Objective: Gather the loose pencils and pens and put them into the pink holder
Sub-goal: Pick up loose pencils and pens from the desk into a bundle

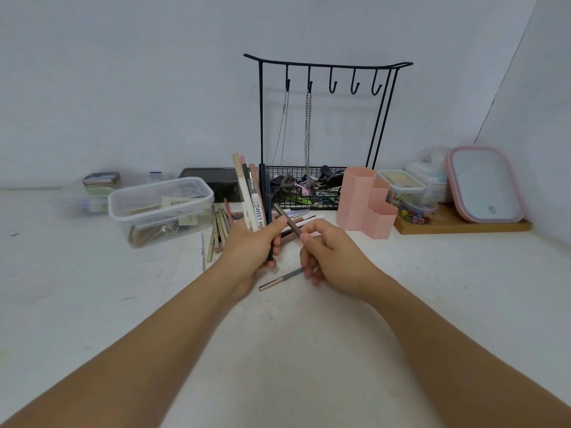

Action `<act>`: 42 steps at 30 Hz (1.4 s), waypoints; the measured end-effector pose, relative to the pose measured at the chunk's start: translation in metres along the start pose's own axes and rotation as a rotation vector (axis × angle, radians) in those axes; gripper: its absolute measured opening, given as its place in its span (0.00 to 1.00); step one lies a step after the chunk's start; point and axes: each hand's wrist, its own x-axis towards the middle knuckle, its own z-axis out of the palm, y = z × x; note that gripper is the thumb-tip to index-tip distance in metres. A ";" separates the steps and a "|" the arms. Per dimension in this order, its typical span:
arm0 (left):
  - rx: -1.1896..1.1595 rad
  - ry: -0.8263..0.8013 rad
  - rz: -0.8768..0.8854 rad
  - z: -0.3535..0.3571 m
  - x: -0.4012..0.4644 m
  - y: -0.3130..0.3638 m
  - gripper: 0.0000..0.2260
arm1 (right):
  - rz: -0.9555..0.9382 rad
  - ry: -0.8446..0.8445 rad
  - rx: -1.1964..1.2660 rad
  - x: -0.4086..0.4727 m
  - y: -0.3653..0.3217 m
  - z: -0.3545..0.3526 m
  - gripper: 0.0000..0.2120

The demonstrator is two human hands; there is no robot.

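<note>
Above the white desk (309, 350), the left hand (250, 248) grips an upright bundle of pens (251, 196) while the right hand (330, 254) pinches a brown pencil (289, 222), its fingers curled round it. Gathering seems underway; next, join it to the bundle or carry all to the pink holder (364, 202), just right, apparently empty.

both hands raised side by side, left hand (251, 242) and right hand (332, 253) fingers curled

Bundle of pens (251, 193) standing near upright in left hand (251, 247), white one reading "SWEET MI". Brown pencil (289, 222) tilting, pinched by right hand (327, 251). Grey-and-gold pencil (279, 280) lying on table. More pencils (220, 228) lying behind. Pink holder (364, 203) standing right.
</note>
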 end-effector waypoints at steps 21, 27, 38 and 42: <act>0.195 -0.273 0.030 -0.001 -0.015 0.014 0.08 | -0.083 0.036 0.555 0.003 -0.013 -0.035 0.13; 0.127 -0.325 -0.062 0.003 -0.017 0.010 0.12 | -0.103 0.013 0.396 0.005 -0.009 -0.026 0.10; -0.039 -0.218 0.003 -0.001 -0.006 0.014 0.07 | -0.041 0.094 0.040 0.008 0.005 -0.019 0.14; -0.112 0.032 0.018 -0.013 0.008 0.013 0.15 | -0.156 0.038 -0.556 0.008 0.024 -0.020 0.20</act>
